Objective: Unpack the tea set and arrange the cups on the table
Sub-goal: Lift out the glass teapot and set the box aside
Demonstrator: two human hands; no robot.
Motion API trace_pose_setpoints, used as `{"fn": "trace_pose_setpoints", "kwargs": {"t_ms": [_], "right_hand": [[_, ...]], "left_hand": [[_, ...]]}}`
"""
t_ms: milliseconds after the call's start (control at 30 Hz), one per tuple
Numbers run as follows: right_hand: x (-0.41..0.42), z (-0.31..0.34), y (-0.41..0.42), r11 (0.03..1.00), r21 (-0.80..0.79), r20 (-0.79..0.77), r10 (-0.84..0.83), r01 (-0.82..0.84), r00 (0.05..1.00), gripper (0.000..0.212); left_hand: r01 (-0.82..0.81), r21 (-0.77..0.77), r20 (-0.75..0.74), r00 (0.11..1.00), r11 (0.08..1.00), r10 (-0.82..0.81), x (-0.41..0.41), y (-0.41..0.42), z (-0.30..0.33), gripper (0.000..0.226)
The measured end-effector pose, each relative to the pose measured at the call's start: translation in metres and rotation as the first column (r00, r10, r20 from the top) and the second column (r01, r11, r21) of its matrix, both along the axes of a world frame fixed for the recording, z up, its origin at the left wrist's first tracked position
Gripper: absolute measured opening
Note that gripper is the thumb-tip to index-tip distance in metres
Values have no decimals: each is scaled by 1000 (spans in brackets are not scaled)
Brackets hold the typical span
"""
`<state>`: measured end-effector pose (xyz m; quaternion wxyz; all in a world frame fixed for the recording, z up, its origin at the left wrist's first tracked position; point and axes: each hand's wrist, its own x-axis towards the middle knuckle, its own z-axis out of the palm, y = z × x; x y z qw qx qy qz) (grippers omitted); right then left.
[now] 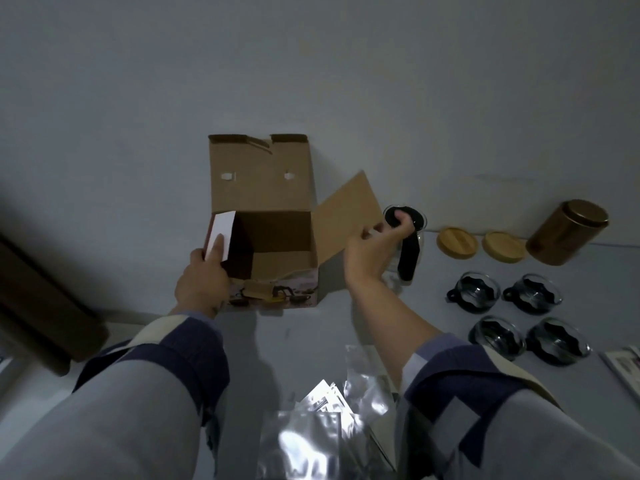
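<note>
Evidently emptied, the cardboard box (pixel 273 244) stood open on the worktop (pixel 311 81), the left hand (pixel 204 275) gripping its white side flap (pixel 220 237) and the right hand's (pixel 374 251) fingers (pixel 375 230) pinching the opposite flap (pixel 349 216) to keep it spread, while four glass cups (pixel 519 317) sat grouped right of the box, near the teapot (pixel 407 244).

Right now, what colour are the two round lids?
Light wooden tan round lids; head view.

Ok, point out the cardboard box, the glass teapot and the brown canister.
cardboard box (pixel 277 233): head view, inner back wall.
glass teapot (pixel 408 258): head view, black handle.
brown canister (pixel 561 237): head view, side wall.
</note>
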<state>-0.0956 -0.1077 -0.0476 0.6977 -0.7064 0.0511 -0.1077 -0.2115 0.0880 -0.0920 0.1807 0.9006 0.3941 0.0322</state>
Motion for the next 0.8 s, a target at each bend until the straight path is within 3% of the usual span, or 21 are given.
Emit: {"fn": "trace_pose_setpoints", "kwargs": {"t_ms": [100, 200, 267, 367, 533, 600, 700, 800], "right_hand": [[-8, 0, 10, 949, -212, 207, 277, -234, 938, 57], [-7, -12, 14, 782, -527, 298, 537, -333, 789, 46], [-5, -23, 18, 639, -696, 251, 645, -329, 722, 44], [3, -38, 19, 463, -833, 114, 680, -303, 724, 45], [12, -51, 16, 310, -902, -1, 694, -299, 720, 61], [18, -52, 18, 350, -871, -21, 674, -344, 739, 65], [38, -45, 30, 542, -747, -17, 564, -385, 826, 62], [73, -34, 44, 623, -678, -97, 451, -391, 887, 69]], "left_hand": [[7, -68, 43, 999, 998, -4, 12, -8, -1, 55], [88, -58, 41, 995, 994, -86, 20, -14, 0, 56], [158, -43, 23, 987, 986, -158, 24, -14, 3, 59], [237, -122, 14, 971, 964, -238, 28, -10, 4, 58], [314, -228, 112, 949, 922, -296, 30, -7, 3, 54], [322, -195, 154, 943, 927, -295, 30, -8, 3, 50], [337, -149, 157, 936, 929, -315, 32, -7, 2, 48], [332, -123, 125, 940, 935, -317, 36, 0, -3, 49]]}}
